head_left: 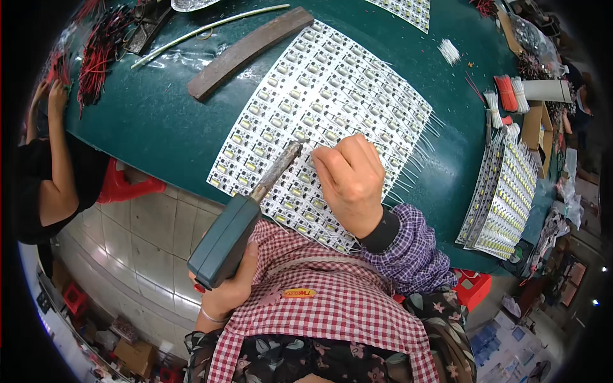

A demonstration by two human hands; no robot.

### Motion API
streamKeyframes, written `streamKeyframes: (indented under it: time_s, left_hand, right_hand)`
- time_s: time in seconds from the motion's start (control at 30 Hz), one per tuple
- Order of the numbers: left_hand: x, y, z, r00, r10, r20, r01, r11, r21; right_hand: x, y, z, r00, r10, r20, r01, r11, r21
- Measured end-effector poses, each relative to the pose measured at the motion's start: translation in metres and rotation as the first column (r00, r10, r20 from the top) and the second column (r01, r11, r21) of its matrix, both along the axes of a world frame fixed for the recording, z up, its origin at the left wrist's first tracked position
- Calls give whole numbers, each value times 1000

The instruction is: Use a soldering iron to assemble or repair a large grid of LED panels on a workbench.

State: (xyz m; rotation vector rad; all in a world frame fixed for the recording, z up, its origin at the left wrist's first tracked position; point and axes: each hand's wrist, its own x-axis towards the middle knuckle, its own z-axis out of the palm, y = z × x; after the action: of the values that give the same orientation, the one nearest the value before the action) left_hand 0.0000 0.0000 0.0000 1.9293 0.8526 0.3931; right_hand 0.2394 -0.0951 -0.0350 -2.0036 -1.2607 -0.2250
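Note:
My left hand (231,290) is wrapped round the handle of a dark green soldering gun (223,239). The gun's stained metal barrel points up and right, with its tip over a white sheet of LED circuit boards (255,127). Close beside that tip, my right hand (351,182) rests over the sheet with fingers pinched together. What the pinch holds is too small to make out. Rows of small yellowish LEDs cover the sheet. Thin white wires (408,169) lie over its right part and stick out past its right edge.
A curved brown bar (249,54) touches the sheet's upper left. Stacked LED sheets (504,198) stand at right, near red wire bundles (504,94) and white wires (449,51). At far left another person's hands (56,96) are by red and black wires (99,57).

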Motion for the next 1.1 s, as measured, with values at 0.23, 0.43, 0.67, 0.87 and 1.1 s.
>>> streamKeyframes:
  time_s: [0.23,0.43,0.67,0.87,1.1]
  left_hand:
    - [12,-7,6,989,140,53,-133,986,-104]
    - [-5,11,30,966,231,116,-242,966,88]
    - [-80,94,131,898,377,227,-428,627,651]
    - [-132,30,151,934,337,-120,-209,786,582]
    - [-132,-19,131,951,136,-279,-9,910,415]
  right_hand:
    - [1,-3,-1,1000,-5,-6,5,1000,5]
    - [0,-3,3,1000,-2,-28,3,999,46]
    - [0,-35,32,1000,-9,-6,10,993,121]
    - [-6,-64,24,1000,-5,-4,6,991,134]
    - [-13,-85,15,999,24,-44,-18,990,138]
